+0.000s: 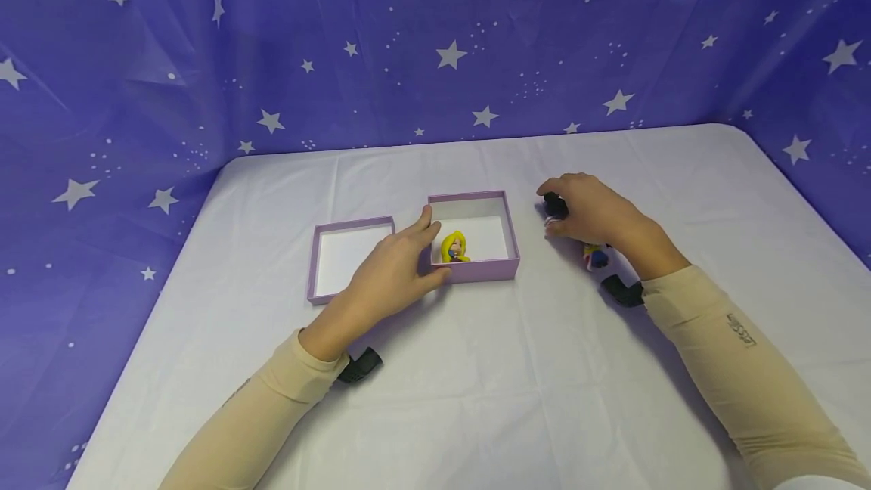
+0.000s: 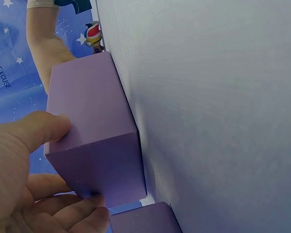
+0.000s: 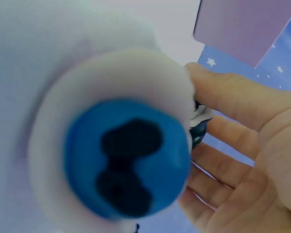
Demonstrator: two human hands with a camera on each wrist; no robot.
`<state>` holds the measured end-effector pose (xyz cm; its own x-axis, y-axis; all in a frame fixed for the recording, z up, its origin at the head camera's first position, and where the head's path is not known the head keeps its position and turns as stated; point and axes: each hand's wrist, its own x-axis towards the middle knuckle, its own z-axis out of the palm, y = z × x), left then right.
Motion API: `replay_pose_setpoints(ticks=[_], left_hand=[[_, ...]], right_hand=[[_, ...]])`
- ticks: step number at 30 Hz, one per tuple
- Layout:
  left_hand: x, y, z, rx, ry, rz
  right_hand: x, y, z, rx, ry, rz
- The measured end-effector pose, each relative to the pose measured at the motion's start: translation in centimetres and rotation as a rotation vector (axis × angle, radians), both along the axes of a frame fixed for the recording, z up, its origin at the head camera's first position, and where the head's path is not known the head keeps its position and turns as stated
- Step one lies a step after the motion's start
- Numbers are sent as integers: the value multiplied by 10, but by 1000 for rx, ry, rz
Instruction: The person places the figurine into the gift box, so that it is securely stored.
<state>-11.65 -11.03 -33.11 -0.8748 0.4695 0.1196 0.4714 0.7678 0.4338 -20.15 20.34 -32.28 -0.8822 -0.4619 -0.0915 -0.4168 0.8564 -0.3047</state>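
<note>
Where the left grip (image 1: 391, 263) was placed: at the front-left corner of the purple box (image 1: 479, 271), thumb against the front wall, fingers along the left wall, holding the corner between them.
Right grip (image 1: 588, 210): curled around the dark-topped figure (image 1: 556, 206), thumb and fingers on opposite sides, right of the box and apart from it.
Yellow-haired figure (image 1: 454, 248): sat inside the box at its front-left corner; its lower part was hidden by the front wall.
Colored figure (image 1: 596, 257): lay on the desk (image 1: 476, 399) just beside the right wrist, partly covered.
Shallow purple tray (image 1: 314, 263): rested left of the box, its right side partly behind the left grip.
Box clearance: bare white cloth separated the right wall from the right grip; a further strip ran behind the box to the desk's rear edge, and a wide area extended in front.
Rear boundary: a blue star-printed backdrop (image 1: 381, 89) met the desk's rear edge.
Right sleeve (image 1: 721, 361): printed "LetsSlim".
Left sleeve (image 1: 265, 407): marking unreadable.
Backdrop lettering: "ONLY EXCUSE" was legible in the left wrist view.
</note>
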Motion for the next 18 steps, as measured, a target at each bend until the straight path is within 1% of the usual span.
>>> replay_pose_setpoints(ticks=[5, 8, 15, 18], left_hand=[[0, 0, -1, -3, 0, 0], [-1, 0, -2, -9, 2, 4], [-1, 1, -3, -16, 8, 9], [-1, 1, -2, -21, 9, 12]], right_hand=[[1, 1, 3, -75, 6, -9], [1, 2, 2, -97, -16, -23], [1, 5, 1, -79, -18, -21], [0, 7, 2, -79, -12, -45]])
